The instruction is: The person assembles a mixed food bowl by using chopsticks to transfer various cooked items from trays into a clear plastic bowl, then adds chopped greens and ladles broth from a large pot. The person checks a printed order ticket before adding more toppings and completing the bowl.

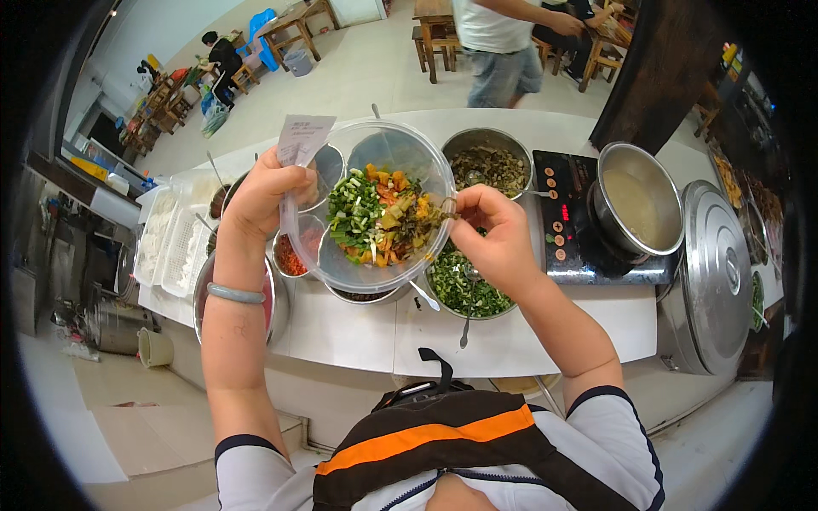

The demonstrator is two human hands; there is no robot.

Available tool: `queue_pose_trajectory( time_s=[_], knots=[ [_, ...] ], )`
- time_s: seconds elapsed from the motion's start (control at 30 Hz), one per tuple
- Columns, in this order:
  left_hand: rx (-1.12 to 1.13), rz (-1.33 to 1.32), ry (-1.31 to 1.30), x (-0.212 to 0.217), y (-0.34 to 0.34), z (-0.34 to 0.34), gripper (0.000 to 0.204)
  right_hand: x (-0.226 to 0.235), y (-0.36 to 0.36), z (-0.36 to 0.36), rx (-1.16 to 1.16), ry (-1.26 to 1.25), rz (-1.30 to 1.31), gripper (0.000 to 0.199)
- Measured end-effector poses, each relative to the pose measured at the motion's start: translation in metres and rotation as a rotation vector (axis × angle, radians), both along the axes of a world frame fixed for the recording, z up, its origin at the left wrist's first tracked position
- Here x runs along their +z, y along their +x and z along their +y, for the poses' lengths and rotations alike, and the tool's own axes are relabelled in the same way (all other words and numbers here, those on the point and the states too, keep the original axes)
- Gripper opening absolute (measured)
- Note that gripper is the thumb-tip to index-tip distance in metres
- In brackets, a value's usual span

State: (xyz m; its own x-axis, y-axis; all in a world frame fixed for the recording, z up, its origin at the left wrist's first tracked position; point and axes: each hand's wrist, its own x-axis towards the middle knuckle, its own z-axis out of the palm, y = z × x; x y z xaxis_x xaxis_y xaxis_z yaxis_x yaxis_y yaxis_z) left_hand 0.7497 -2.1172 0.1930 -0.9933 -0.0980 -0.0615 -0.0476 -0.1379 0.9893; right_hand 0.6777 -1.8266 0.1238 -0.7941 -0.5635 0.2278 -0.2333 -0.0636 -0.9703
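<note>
Nearest, the left hand (260, 200) grips a clear plastic bowl (371, 204) by its rim, fingers closed, with a paper slip (300, 140) pinched against it; the bowl hangs tilted above the counter's metal bowls, part-filled with chopped greens and orange pieces. It looks light, thin-walled and probably flexible, so the rim is the sound hold, though a slippery one if wet. The right hand (494, 234) pinches what seems a bit of pickled vegetable at the bowl's far rim. Beneath lies a bowl of chopped greens (460, 289); beyond it, the white counter (349, 328) is crowded, and an induction cooker (567, 226) carries a steel pot (635, 204).
</note>
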Motion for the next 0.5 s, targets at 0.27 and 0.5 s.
queue_pose_trajectory(
  time_s=[0.27,0.5],
  knots=[
    [0.199,-0.088,-0.282,-0.008,0.011,0.01,0.028,0.035,-0.029,-0.001,-0.017,0.228,0.487,0.011],
    [0.148,-0.167,-0.314,-0.036,0.003,0.025,0.037,0.067,-0.031,-0.054,0.394,0.576,1.087,0.025]
  ],
)
